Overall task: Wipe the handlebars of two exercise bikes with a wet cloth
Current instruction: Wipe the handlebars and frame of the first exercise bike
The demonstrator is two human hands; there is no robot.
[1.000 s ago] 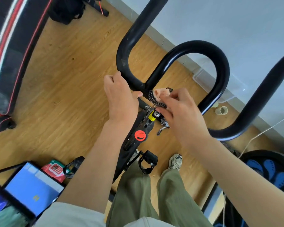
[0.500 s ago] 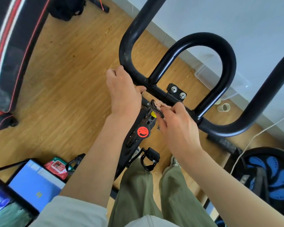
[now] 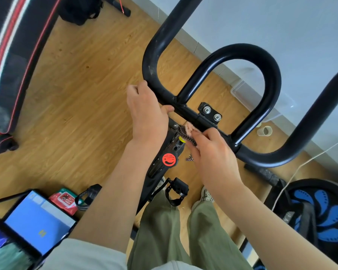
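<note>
A black exercise-bike handlebar [image 3: 269,75] loops in front of me, with a bolted clamp [image 3: 210,113] at its centre. My left hand [image 3: 146,115] grips the bar's left bend, thumb over the crossbar. My right hand [image 3: 213,154] holds a small pink cloth with a black-and-white checked edge [image 3: 187,131] against the crossbar just left of the clamp. Most of the cloth is hidden under my fingers. A red round sticker [image 3: 168,159] marks the bike's stem below.
Wooden floor lies below. A black-red padded bench [image 3: 12,61] stands at left, a tablet [image 3: 35,223] and a red wipes pack [image 3: 65,200] at lower left. A blue-black disc [image 3: 320,211] sits at right, a clear bin [image 3: 261,102] and cup [image 3: 264,131] by the wall.
My right hand with the cloth slid down from above the clamp onto the crossbar left of it, uncovering the clamp bolts. My left hand kept its grip on the bar.
</note>
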